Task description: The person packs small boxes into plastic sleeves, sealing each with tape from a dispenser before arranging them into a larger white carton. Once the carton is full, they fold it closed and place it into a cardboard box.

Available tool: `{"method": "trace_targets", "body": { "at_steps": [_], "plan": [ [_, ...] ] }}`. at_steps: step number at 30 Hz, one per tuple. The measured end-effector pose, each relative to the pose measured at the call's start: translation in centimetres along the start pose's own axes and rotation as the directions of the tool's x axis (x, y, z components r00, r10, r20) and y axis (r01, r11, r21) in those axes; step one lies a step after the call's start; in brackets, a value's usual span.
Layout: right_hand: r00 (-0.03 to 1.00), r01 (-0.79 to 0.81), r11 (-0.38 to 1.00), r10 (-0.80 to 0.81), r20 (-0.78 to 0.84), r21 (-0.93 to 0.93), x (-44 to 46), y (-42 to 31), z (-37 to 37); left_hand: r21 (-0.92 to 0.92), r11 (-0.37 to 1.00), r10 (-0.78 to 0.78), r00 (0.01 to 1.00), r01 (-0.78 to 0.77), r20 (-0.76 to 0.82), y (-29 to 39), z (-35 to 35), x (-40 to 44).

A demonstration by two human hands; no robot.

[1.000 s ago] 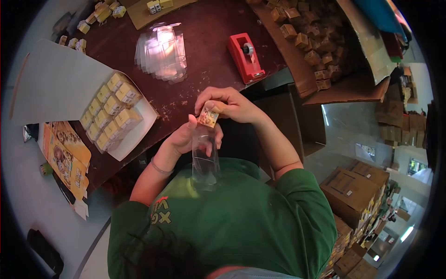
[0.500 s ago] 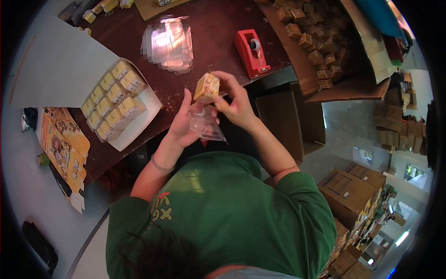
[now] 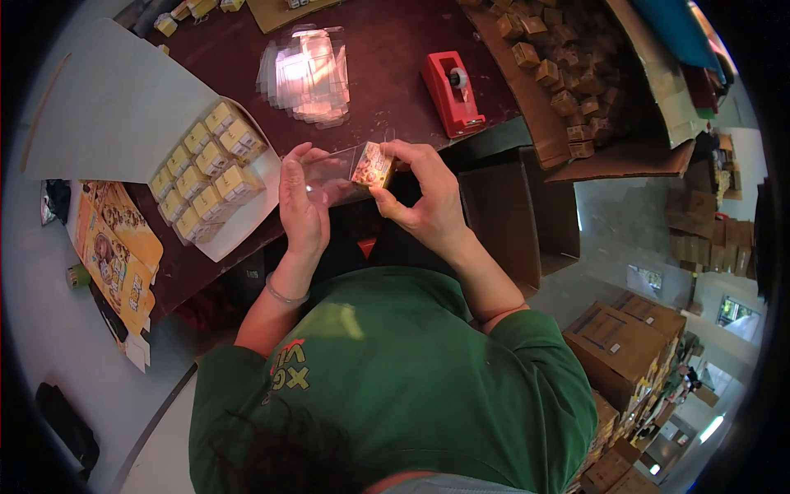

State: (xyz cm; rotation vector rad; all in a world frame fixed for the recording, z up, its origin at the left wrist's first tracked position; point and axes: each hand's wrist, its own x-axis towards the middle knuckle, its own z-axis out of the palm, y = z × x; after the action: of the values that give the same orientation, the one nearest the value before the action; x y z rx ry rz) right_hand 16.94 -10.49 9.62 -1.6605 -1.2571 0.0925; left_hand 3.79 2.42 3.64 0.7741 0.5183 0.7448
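Between thumb and fingers, my right hand (image 3: 428, 198) grips a small printed box (image 3: 373, 167) over the table's front edge. A clear plastic sleeve (image 3: 333, 170) stretches from the box leftward to my left hand (image 3: 304, 202), whose fingers are curled around its far end. The box sits at the sleeve's right end; how far it is inside is hard to tell. More flat clear sleeves (image 3: 309, 78) lie stacked on the dark red table (image 3: 378, 41) beyond the hands.
A red tape dispenser (image 3: 451, 95) stands at the table's right edge. To the left, an open white carton (image 3: 263, 202) holds rows of small boxes. A large cardboard box (image 3: 527, 123) at upper right holds many loose small boxes. An empty-looking brown carton (image 3: 502, 214) stands below it.
The small box has turned and come level with the sleeve's right end. The sleeve, earlier hanging downward, now lies sideways between the hands. My left hand has shifted left.
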Motion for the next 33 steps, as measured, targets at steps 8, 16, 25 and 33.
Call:
{"method": "trace_targets", "body": {
  "at_steps": [8,16,25,33],
  "plan": [
    [0.965,-0.045,0.997,0.028,0.260,0.057,0.3,0.8,-0.6,0.100,0.995,-0.034,0.995,0.024,0.095,0.7,-2.0,0.0],
    [0.960,-0.193,0.852,0.266,-0.084,0.486,-2.9,0.6,3.0,0.239,0.960,0.104,0.979,-0.144,0.173,2.1,-1.6,0.4],
    [0.884,-0.440,0.874,0.380,0.274,0.208,-2.6,0.2,0.4,0.194,0.981,0.002,0.993,-0.025,0.119,0.7,-1.2,0.5],
    [0.566,-0.775,0.572,0.441,0.697,0.267,-2.1,1.4,1.1,0.300,0.954,-0.091,0.958,0.005,0.272,-0.1,-1.1,1.0]
  ]
}}
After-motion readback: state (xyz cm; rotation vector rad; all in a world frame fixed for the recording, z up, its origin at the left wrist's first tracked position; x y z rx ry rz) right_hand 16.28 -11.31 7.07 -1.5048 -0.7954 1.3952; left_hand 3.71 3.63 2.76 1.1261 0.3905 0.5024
